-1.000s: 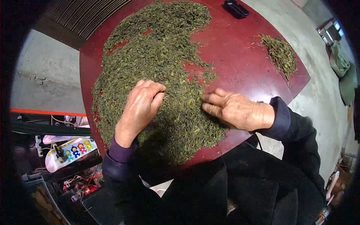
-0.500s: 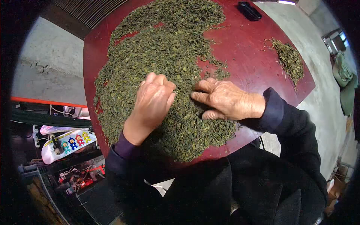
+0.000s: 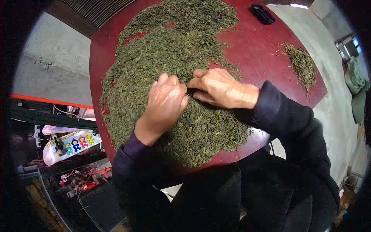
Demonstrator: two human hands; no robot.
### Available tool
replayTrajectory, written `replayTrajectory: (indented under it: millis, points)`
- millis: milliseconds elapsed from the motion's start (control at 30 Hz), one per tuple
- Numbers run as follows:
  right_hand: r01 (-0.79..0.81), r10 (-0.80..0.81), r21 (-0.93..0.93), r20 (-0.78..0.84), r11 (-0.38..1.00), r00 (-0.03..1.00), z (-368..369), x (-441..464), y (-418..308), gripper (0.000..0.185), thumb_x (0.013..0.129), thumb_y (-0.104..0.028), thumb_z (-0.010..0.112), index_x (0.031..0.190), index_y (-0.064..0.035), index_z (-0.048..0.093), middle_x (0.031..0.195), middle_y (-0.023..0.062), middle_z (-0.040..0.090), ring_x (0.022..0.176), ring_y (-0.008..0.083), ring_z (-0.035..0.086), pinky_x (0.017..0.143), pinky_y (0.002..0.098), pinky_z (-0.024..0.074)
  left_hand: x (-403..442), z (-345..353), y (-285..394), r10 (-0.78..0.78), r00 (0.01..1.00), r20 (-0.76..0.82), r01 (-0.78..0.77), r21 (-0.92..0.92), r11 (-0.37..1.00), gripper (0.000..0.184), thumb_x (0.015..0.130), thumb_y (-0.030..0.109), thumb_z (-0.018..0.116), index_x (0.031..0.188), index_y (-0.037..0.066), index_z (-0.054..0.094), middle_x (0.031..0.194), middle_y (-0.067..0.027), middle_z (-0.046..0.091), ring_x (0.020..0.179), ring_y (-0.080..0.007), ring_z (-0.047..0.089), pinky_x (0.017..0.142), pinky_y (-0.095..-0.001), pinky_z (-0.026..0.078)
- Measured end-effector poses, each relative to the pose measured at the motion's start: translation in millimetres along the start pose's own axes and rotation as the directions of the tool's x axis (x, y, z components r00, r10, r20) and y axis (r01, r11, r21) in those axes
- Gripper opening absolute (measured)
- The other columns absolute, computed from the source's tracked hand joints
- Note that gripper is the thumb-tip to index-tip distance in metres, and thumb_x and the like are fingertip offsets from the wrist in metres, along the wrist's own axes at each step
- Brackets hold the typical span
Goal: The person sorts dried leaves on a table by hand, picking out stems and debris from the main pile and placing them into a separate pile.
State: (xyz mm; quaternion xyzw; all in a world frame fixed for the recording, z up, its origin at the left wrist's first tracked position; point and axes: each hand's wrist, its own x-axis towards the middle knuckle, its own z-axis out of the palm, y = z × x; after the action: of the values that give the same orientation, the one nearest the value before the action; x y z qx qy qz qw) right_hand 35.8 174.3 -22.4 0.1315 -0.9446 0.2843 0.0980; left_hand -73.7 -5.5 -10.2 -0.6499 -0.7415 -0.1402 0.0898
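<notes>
A broad layer of dried green tea leaves (image 3: pixel 154 58) covers much of a red tabletop (image 3: pixel 255 50). Over its near middle, my left hand (image 3: pixel 164 104) is closed in a fist, its fingers curled out of sight. A thin pale strand shows by its thumb, but what the fist holds is hidden. Just to the right, my right hand (image 3: pixel 224 89) has its fingers bent and pinched together low over the leaves. Its fingertips come close to the left fist, and anything between them is too small to make out.
A small pile of stalks and leaves (image 3: pixel 301 65) lies near the table's right edge. A black object (image 3: pixel 262 14) rests at the far right corner. Left of the table are a skateboard deck with cartoon figures (image 3: pixel 73 145) and a cluttered box (image 3: pixel 87 181).
My right hand has moved left and slightly up, its fingers drawing together beside my left fist. My left hand has shifted a little to the right, still closed.
</notes>
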Motion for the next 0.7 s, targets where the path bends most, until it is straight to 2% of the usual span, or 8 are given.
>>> replayTrajectory:
  millis: [233,300,367,567,700]
  points:
    - [-0.028,0.028,-0.043,-0.010,0.999,1.000,13,9,8,0.010,0.075,-0.012,0.067,0.082,-0.0055,0.064,0.081,0.0152,0.063,0.064,0.0394,0.062,0.055,0.0463,0.0499,1,10,0,0.031,0.997,-0.068,-0.030,0.003,1.000,0.008,0.076,0.011,0.066,0.082,0.006,0.064,0.078,-0.0107,0.053,0.072,-0.0287,0.049,0.067,-0.0389,0.043]
    - [-0.049,0.047,-0.035,-0.034,0.998,0.998,17,9,5,0.011,0.075,-0.010,0.067,0.083,-0.0048,0.062,0.080,0.0144,0.061,0.064,0.0382,0.060,0.056,0.0458,0.0489,1,13,2,0.000,0.997,-0.076,0.003,0.039,0.999,0.006,0.076,0.010,0.064,0.074,0.006,0.060,0.076,-0.0105,0.053,0.072,-0.0284,0.049,0.065,-0.0395,0.042]
    - [-0.080,0.078,-0.030,-0.065,0.996,0.995,20,7,4,0.012,0.075,-0.008,0.068,0.084,-0.0041,0.061,0.079,0.0136,0.060,0.064,0.0371,0.059,0.057,0.0453,0.0479,3,16,5,-0.018,0.996,-0.084,0.024,0.069,0.997,0.011,0.076,0.009,0.063,0.067,0.006,0.057,0.075,-0.0102,0.053,0.071,-0.0281,0.048,0.063,-0.0401,0.041]
    - [-0.036,0.054,0.091,-0.195,0.995,0.979,35,4,17,0.008,0.073,-0.005,0.065,0.080,-0.0023,0.062,0.074,0.0136,0.062,0.060,0.0360,0.058,0.055,0.0428,0.0482,7,16,6,-0.074,0.996,-0.046,0.076,0.061,0.995,0.005,0.079,0.010,0.065,0.077,0.006,0.062,0.076,-0.0101,0.055,0.069,-0.0284,0.049,0.065,-0.0383,0.043]
    - [-0.048,0.073,0.159,-0.157,0.986,0.985,19,-7,25,0.006,0.072,-0.003,0.063,0.078,-0.0002,0.064,0.071,0.0134,0.065,0.057,0.0336,0.058,0.055,0.0393,0.0494,21,18,6,-0.035,0.999,0.000,0.035,-0.133,0.990,0.004,0.082,0.007,0.063,0.080,0.004,0.062,0.077,-0.0092,0.058,0.066,-0.0256,0.051,0.066,-0.0354,0.044]
